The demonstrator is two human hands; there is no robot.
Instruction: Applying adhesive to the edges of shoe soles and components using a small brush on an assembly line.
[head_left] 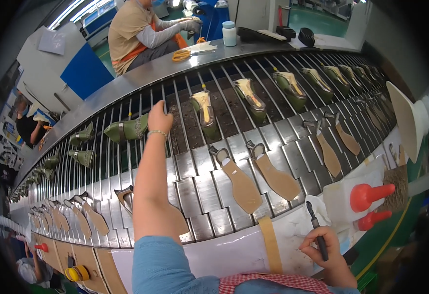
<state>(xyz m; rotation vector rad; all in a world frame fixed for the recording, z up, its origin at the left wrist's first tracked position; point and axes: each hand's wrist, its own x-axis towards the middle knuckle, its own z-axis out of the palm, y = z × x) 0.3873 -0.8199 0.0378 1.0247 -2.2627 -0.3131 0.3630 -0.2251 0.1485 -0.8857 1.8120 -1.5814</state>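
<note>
A worker in blue sleeves reaches over a slatted metal conveyor [199,196] at a shoe production line, left hand [160,119] out at a green shoe upper [128,129]. The upper lies on the conveyor's rods just left of that hand, its near end meeting the curled fingers; whether they grip it cannot be told. The right hand [324,247], well apart and closer to the body, grips a black pen-shaped tool [318,236] above the white-covered surface [293,255], with two red cone-tipped containers just beyond it to the right.

Right of the left hand, a row of green lasted shoes [293,90] runs along the rods, cream-coloured bottoms facing up. Between the two hands, tan heeled soles [244,188] lie on the conveyor's metal plates; more are set out to the left of the forearm.

The work appears partway along: uppers are shaped and soles laid out, but those near the hands sit apart, and joining them appears undone. Left of the left hand, other green uppers [81,158] lie on their sides. Across the line, beyond the left hand, a gloved co-worker [136,36] sits near yellow-handled scissors [181,55].
</note>
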